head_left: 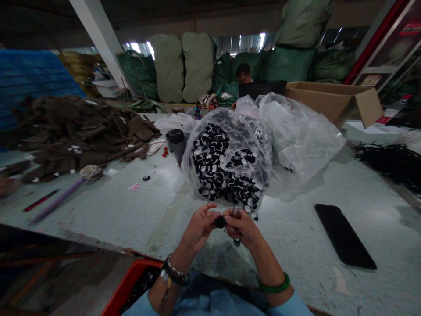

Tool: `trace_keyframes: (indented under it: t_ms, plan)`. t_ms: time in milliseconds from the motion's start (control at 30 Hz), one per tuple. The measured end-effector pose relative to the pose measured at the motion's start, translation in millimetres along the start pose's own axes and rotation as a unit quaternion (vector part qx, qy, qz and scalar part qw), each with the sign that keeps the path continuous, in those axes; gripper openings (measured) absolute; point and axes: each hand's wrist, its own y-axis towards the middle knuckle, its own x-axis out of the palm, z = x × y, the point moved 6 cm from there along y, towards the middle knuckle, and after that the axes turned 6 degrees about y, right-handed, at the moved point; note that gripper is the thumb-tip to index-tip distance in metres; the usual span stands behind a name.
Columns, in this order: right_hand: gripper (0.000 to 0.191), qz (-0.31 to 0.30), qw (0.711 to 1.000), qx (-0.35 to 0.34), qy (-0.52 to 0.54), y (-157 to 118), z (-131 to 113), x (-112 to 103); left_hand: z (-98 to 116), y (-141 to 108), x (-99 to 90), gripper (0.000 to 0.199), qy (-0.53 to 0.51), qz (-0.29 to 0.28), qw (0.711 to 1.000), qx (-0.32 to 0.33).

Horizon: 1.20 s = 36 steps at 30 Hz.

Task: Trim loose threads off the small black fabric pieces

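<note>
A small round black fabric piece [219, 221] is pinched between the fingertips of my left hand [200, 224]. My right hand [245, 226] is closed around small metal snips [236, 241], and its thumb and forefinger also meet the edge of the black piece. Part of the snips is hidden by the fingers. Just beyond my hands, a clear plastic bag [240, 131] lies on its side, its mouth toward me. Many small black-and-white pieces [213, 162] fill it, and some spill onto the table [289, 237].
Brown fabric pieces [82, 127] are heaped at the left, near a purple-handled tool [55, 202]. A dark cup [176, 142] stands beside the bag. A black phone [345, 237] and black cords [390, 160] lie right. Behind are a cardboard box [322, 98] and a person [243, 74].
</note>
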Motion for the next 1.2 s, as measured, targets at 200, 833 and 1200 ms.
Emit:
trace_keyframes:
  t_ms: [200,833,1200]
  plan:
    - [0.017,0.083,0.986,-0.036,-0.141,1.4,-10.7,-6.1,-1.1,-1.8,-3.0,0.032,0.051,0.000,0.999,0.003]
    - [0.013,0.164,0.871,-0.146,-0.440,-20.1,-21.5,5.1,9.4,-13.6,10.1,0.016,0.157,-0.022,0.981,0.111]
    - [0.015,0.018,0.985,-0.035,0.166,-10.4,24.0,4.0,-5.6,-13.9,10.1,0.041,-0.022,0.000,0.999,0.027]
